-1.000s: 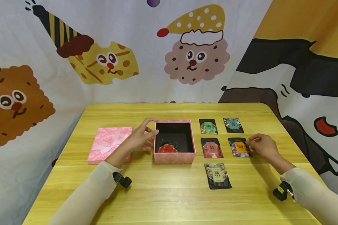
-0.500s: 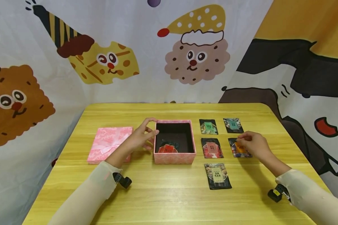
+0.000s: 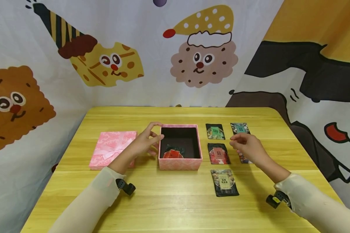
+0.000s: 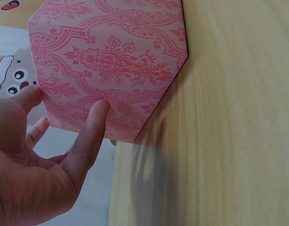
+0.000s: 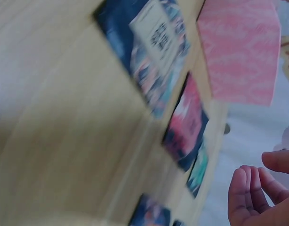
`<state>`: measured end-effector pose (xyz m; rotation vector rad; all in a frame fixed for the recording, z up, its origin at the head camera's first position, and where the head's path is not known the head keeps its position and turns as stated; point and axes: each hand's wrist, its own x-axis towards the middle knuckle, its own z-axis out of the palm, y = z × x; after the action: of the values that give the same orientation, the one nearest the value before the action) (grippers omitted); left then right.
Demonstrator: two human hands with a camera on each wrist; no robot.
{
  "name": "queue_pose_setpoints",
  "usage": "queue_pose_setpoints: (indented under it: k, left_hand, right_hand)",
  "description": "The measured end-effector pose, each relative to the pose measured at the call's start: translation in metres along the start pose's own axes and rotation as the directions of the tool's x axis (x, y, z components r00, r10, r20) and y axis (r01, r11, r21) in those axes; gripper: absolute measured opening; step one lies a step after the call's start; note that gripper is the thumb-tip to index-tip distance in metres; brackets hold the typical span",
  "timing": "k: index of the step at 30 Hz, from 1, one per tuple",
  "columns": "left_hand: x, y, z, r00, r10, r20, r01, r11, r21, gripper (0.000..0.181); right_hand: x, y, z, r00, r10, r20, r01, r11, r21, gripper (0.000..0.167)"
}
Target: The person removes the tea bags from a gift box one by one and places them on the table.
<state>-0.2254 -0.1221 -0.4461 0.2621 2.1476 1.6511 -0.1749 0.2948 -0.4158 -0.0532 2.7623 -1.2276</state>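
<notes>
My left hand (image 3: 147, 140) rests on the left side of an uncovered pink patterned box (image 3: 179, 164); thumb and fingers touch its rim and outer wall. Inside the dark interior lies a packet with a red label (image 3: 173, 154). My right hand (image 3: 249, 147) hovers above the table with loosely bent fingers and nothing between them. Below it, a blue-patterned packet (image 3: 245, 158) is mostly hidden. Around it lie a teal-labelled packet (image 3: 240, 128), a green-labelled packet (image 3: 215, 132), a red-labelled packet (image 3: 219, 154) and a yellow-labelled packet (image 3: 225, 183).
The pink box lid (image 3: 112, 147) with its ribbon bow lies left of the box, partly behind my left forearm. Everything stands on a yellow wooden table (image 3: 175, 207). A cartoon-printed cloth (image 3: 151, 94) hangs behind the table's far edge.
My right hand has moved left from the right edge of the blue-patterned packet and now covers most of it. The left hand, box and packets stay where they were.
</notes>
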Motion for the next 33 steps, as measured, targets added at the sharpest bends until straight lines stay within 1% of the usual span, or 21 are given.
queue_pose_setpoints:
  k: [6,12,17,23,30,33]
  left_hand:
    - [0.000,0.001,0.000,1.000,-0.008,-0.001,0.008,1.000,-0.005,0.050]
    - [0.001,0.001,0.000,1.000,-0.004,-0.008,0.004,1.000,-0.010,0.050]
    - [0.002,0.000,0.000,1.000,-0.009,-0.001,0.009,1.000,-0.015,0.050]
    - [0.002,-0.002,0.000,1.000,-0.010,-0.001,0.010,1.000,-0.014,0.052]
    - [0.003,-0.003,-0.001,1.000,-0.007,0.003,0.007,1.000,-0.004,0.053]
    - [0.004,-0.005,-0.001,1.000,-0.008,0.004,0.008,1.000,-0.003,0.053]
  right_hand:
    - [0.005,-0.022,0.011,0.998,-0.048,0.042,0.045,0.996,0.072,0.027]
    - [0.011,-0.037,0.023,0.993,-0.041,0.109,0.023,0.987,0.162,0.030]
    - [0.016,-0.051,0.033,0.989,-0.042,0.142,0.009,0.974,0.227,0.030]
    - [0.020,-0.069,0.044,0.986,-0.071,0.153,0.029,0.965,0.261,0.026]
    - [0.025,-0.086,0.056,0.976,-0.123,0.180,0.065,0.951,0.301,0.025]
    - [0.028,-0.093,0.063,0.972,-0.126,0.201,0.054,0.942,0.331,0.024]
